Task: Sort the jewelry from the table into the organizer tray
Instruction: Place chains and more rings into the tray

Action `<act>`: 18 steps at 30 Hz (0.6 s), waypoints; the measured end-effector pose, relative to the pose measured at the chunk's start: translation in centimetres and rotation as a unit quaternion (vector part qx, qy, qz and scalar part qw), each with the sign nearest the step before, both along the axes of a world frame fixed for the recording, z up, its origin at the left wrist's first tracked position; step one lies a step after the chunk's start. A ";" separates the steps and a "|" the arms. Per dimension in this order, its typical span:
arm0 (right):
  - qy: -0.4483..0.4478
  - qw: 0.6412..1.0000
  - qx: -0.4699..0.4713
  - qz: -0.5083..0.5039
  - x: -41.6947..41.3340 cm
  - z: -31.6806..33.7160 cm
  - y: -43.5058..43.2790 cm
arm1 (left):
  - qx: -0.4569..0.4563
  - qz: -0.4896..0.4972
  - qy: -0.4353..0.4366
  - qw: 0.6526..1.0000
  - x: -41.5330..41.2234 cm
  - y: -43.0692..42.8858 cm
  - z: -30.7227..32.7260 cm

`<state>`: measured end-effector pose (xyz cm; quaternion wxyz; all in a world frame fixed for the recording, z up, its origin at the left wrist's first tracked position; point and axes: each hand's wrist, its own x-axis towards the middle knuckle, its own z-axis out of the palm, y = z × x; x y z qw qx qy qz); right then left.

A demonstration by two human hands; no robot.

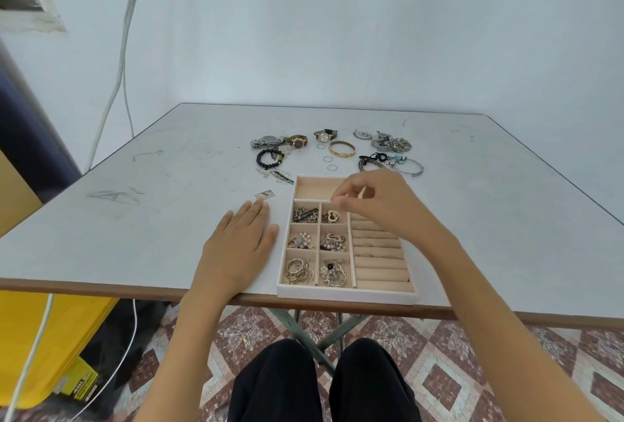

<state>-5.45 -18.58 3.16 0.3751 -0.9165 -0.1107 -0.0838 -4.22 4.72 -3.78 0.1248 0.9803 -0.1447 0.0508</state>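
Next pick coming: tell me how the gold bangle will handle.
The gold bangle looks a rigid hoop, so probably stiff. Its shiny metal may slip when pinched. Lying flat, it likely won't roll.

Pretty scuffed pale grey desk [135, 219] with a brown edge. A beige compartmented organizer tray [344, 298] sits at the front edge, and the left hand [236, 249] lies flat just beside it. Further back: a brown-strap wristwatch [299, 142], a gold bangle [342, 148], a black bead bracelet [268, 158], a tangled heap of silver chains [391, 143] and a silver cuff bangle [410, 166].
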 end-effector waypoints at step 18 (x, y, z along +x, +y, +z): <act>0.007 0.997 0.045 -0.066 9.3 -1.3 -4.8 | -0.109 0.106 -0.016 0.988 6.1 -0.1 3.3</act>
